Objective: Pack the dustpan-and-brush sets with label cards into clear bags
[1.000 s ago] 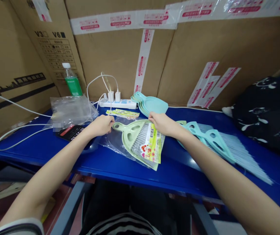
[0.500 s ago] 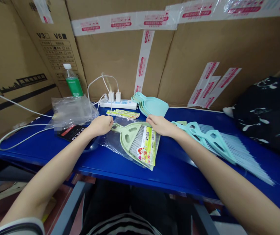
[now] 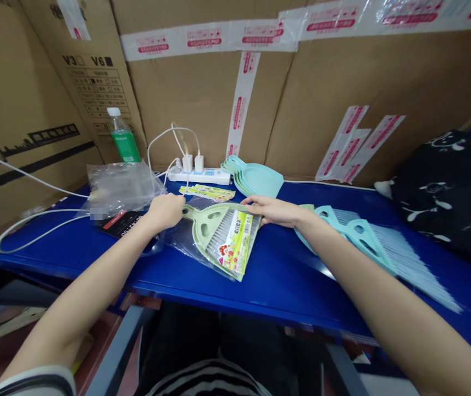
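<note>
A pale green dustpan with a matching hand brush lies in a clear plastic bag on the blue table. A yellow-green printed label card covers part of the bristles. My left hand is closed around the handle end, with the bag's loose film beside and below it. My right hand rests at the far right corner of the dustpan, fingers stretched and apart, touching its edge. Light blue hand brushes lie to the right, partly behind my right forearm.
Stacked dustpans stand at the back, beside a power strip and several label cards. To the left are clear bags, a phone, white cables and a bottle. A black patterned cloth item sits at right.
The bagged dustpan and brush have shifted slightly left, together with my left hand. My right hand has loosened from its closed hold on the corner, and its fingers have straightened.
</note>
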### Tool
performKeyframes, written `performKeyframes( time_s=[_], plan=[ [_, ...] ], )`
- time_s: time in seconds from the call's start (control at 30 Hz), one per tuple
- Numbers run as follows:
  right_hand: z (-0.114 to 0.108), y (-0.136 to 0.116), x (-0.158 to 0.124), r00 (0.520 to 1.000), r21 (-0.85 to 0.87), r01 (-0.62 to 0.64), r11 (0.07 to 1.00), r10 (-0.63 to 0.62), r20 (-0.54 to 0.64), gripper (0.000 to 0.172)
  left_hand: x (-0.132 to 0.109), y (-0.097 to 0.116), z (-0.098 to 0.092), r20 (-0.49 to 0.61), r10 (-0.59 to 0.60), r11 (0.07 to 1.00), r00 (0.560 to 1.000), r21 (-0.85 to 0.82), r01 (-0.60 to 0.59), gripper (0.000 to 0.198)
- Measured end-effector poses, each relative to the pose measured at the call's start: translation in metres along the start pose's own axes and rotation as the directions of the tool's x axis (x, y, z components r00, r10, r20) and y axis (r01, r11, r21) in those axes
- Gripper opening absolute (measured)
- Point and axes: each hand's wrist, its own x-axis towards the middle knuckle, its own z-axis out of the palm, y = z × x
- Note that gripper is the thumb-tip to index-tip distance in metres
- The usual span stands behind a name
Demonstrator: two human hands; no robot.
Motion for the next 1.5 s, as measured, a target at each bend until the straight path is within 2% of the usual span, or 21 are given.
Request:
performKeyframes(
  time_s=[0.07, 0.3, 0.43, 0.57, 0.73, 0.97, 1.07, 1.17, 1.3, 1.4, 1.5],
  plan=[
    [-0.001, 0.003, 0.003, 1.000, -0.021, 0.030, 0.999, -0.030, -0.002, 0.007, 0.000, 0.000, 0.000, -0.003, -0.006, 1.000, 1.000, 0.001, 0.006, 0.039],
    [0.010, 0.009, 0.012, 0.981, -0.268, 0.088, 0.959, -0.130, -0.143, 0.013, -0.001, 0.002, 0.001, -0.021, -0.014, 1.000, 1.000, -0.002, 0.014, 0.038],
    [0.011, 0.007, 0.010, 0.980, -0.244, 0.059, 0.968, -0.103, -0.171, 0.010, -0.001, 0.001, 0.000, -0.018, -0.018, 1.000, 1.000, -0.001, 0.018, 0.038],
    [0.007, 0.004, 0.007, 0.994, -0.025, 0.008, 1.000, -0.011, -0.107, 0.010, 0.000, 0.000, 0.002, -0.015, -0.018, 1.000, 1.000, -0.010, 0.018, 0.039],
    [-0.004, 0.008, 0.008, 0.999, 0.224, -0.017, 0.975, 0.007, 0.046, 0.026, 0.004, -0.004, 0.008, -0.028, -0.050, 0.997, 0.998, -0.062, 0.049, 0.035],
    [-0.016, 0.022, 0.016, 0.974, 0.320, -0.007, 0.947, -0.066, 0.216, 0.076, 0.007, -0.008, 0.013, -0.038, -0.071, 0.995, 0.997, -0.071, 0.068, 0.034],
    [-0.017, 0.028, 0.019, 0.961, 0.321, 0.021, 0.947, -0.108, 0.255, 0.087, 0.008, -0.009, 0.014, -0.035, -0.069, 0.995, 0.997, -0.071, 0.066, 0.035],
    [-0.018, 0.032, 0.023, 0.963, 0.307, 0.047, 0.950, -0.125, 0.239, 0.086, 0.009, -0.010, 0.015, -0.037, -0.069, 0.995, 0.997, -0.070, 0.067, 0.034],
    [-0.019, 0.033, 0.025, 0.976, 0.253, 0.060, 0.966, -0.110, 0.190, 0.077, 0.009, -0.011, 0.016, -0.043, -0.071, 0.995, 0.997, -0.069, 0.068, 0.033],
    [-0.019, 0.031, 0.024, 0.970, 0.253, 0.078, 0.964, -0.133, 0.205, 0.071, 0.009, -0.012, 0.016, -0.048, -0.078, 0.995, 0.996, -0.066, 0.075, 0.033],
    [-0.019, 0.029, 0.021, 0.965, 0.241, 0.073, 0.968, -0.129, 0.227, 0.075, 0.009, -0.012, 0.016, -0.052, -0.083, 0.995, 0.995, -0.064, 0.079, 0.032]
  ],
)
